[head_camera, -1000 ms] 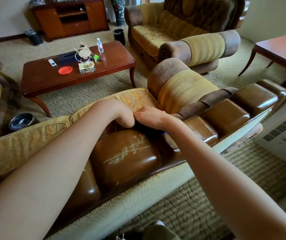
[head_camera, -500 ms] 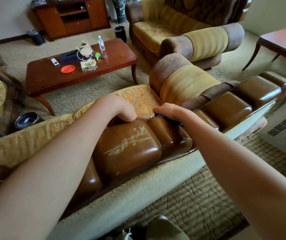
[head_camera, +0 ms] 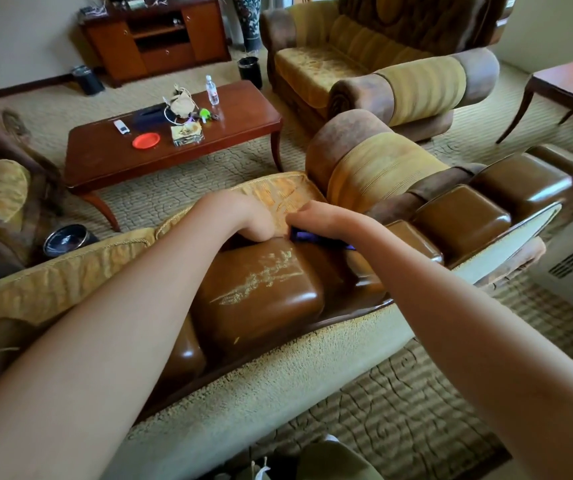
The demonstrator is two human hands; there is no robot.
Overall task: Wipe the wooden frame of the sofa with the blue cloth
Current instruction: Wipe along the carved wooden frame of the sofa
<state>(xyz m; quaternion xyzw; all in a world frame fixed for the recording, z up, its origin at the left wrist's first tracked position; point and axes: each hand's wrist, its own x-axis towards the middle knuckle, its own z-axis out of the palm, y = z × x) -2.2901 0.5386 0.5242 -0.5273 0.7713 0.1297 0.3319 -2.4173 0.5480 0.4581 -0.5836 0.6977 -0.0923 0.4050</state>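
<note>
— Since only a sliver of the blue cloth [head_camera: 316, 236] shows, where exactly is it?

— On the top of the wooden frame [head_camera: 264, 292], along the sofa's back edge, in the dip between two glossy brown blocks. It peeks out under the right hand [head_camera: 323, 221], which lies on top of it.

— Why held like that?

— My guess is that it lets the palm push the cloth into the groove, where a flat wipe would skip. The scratched block just beside it is bare.

— And the fingers of that hand?

— Curled down over the cloth, close together, as far as I can judge; the tips are hidden behind the frame.

— The left hand [head_camera: 243, 220]?

— Almost touching the right one, at the front edge of the frame where it meets the yellow cushion [head_camera: 278, 192]. Its fingers curl down out of sight; it seems to hold the cushion back from the wood, but whether it grips it I cannot tell.

— The arms?

— Both reach forward, nearly straight, over the sofa's back and converge at the same spot. Beyond them stand the coffee table [head_camera: 243, 126] and a second sofa [head_camera: 364, 64].
</note>
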